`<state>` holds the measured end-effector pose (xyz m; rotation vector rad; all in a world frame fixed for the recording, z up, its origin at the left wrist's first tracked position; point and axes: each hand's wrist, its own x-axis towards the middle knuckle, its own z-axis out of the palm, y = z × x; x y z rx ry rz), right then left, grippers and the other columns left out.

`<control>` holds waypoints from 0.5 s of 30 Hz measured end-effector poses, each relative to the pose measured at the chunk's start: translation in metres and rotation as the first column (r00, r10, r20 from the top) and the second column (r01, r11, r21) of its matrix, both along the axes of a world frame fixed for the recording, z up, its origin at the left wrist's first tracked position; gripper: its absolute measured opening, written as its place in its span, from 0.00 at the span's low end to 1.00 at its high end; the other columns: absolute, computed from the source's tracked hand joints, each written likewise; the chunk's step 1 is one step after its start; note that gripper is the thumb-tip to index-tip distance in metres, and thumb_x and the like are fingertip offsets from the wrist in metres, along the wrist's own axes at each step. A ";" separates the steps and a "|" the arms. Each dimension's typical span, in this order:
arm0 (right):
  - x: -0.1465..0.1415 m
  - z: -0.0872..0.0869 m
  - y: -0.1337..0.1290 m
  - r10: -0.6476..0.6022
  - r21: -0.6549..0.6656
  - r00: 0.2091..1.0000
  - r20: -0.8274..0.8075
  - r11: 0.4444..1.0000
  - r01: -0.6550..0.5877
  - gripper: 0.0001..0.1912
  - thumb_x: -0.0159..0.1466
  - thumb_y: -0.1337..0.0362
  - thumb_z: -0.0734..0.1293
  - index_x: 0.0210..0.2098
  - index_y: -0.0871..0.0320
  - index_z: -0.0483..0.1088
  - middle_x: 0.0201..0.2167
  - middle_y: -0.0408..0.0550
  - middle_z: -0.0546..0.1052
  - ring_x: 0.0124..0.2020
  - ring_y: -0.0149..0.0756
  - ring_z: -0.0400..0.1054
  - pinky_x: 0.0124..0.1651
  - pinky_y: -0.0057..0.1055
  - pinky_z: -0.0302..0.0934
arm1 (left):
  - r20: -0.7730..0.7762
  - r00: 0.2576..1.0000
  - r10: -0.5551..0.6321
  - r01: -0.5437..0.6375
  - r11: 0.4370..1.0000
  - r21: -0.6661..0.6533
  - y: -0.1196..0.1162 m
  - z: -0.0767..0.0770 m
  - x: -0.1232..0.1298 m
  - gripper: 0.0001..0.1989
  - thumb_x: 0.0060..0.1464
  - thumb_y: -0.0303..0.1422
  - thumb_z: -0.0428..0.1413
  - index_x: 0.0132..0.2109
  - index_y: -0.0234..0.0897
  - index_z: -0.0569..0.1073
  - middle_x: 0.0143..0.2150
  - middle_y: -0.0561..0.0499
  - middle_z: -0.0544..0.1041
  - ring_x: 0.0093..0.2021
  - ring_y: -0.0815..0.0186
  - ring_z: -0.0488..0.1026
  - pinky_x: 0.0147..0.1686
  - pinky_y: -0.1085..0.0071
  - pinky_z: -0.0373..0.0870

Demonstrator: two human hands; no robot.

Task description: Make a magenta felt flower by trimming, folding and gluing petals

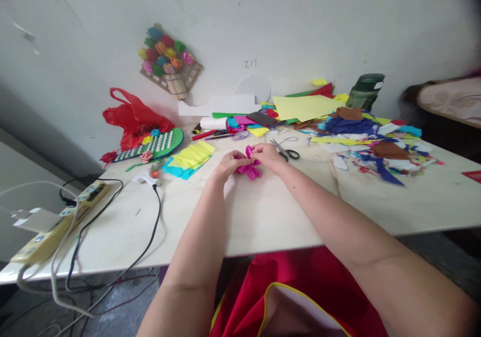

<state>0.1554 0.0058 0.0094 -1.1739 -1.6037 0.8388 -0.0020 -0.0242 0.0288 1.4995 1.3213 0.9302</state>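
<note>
A bright magenta paper flower is held between both hands above the middle of the white table. My left hand pinches its left side with fingers closed. On the upper right, the closed fingers of my right hand grip the same flower. Just right of my right hand lie scissors with black handles, their blades pointing up and left. Yellow paper sheets rest on blue ones to the left of my left hand.
A power strip with cables lies at the left. Paper scraps cover the right back, near a green bottle. A red plastic bag sits at the back left. The table's front edge is near my body.
</note>
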 end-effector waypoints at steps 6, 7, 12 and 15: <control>-0.002 0.006 -0.006 -0.001 -0.016 0.998 -0.055 1.000 0.000 0.09 0.45 0.73 0.63 0.12 0.58 0.66 0.27 0.43 0.78 0.37 0.36 0.72 0.39 0.26 0.64 | -0.058 0.998 0.040 -0.038 0.998 0.040 0.002 -0.002 0.003 0.16 0.32 0.31 0.66 0.32 0.34 0.71 0.26 0.53 0.73 0.26 0.70 0.69 0.28 0.74 0.64; -0.002 0.006 -0.006 0.001 -0.021 0.998 -0.064 1.000 -0.003 0.09 0.45 0.73 0.63 0.12 0.58 0.66 0.26 0.43 0.78 0.38 0.36 0.72 0.39 0.27 0.64 | -0.066 0.997 0.046 -0.043 0.998 0.047 0.002 -0.003 0.003 0.16 0.32 0.31 0.66 0.32 0.34 0.72 0.26 0.53 0.73 0.26 0.70 0.69 0.28 0.74 0.65; -0.002 0.007 -0.007 -0.004 -0.049 0.993 -0.119 0.999 -0.002 0.07 0.44 0.72 0.64 0.12 0.58 0.68 0.32 0.44 0.79 0.38 0.36 0.72 0.40 0.28 0.64 | -0.096 0.995 0.035 -0.031 0.999 0.042 0.000 -0.001 0.004 0.12 0.34 0.30 0.65 0.31 0.34 0.74 0.25 0.54 0.73 0.25 0.72 0.67 0.27 0.75 0.64; -0.002 0.005 -0.005 0.005 -0.050 0.991 -0.135 0.999 -0.012 0.07 0.44 0.72 0.64 0.12 0.58 0.68 0.32 0.44 0.79 0.40 0.36 0.72 0.42 0.28 0.64 | -0.067 0.998 0.020 -0.017 0.999 0.033 -0.001 -0.001 0.004 0.12 0.34 0.30 0.65 0.31 0.34 0.74 0.25 0.54 0.73 0.24 0.72 0.68 0.27 0.75 0.64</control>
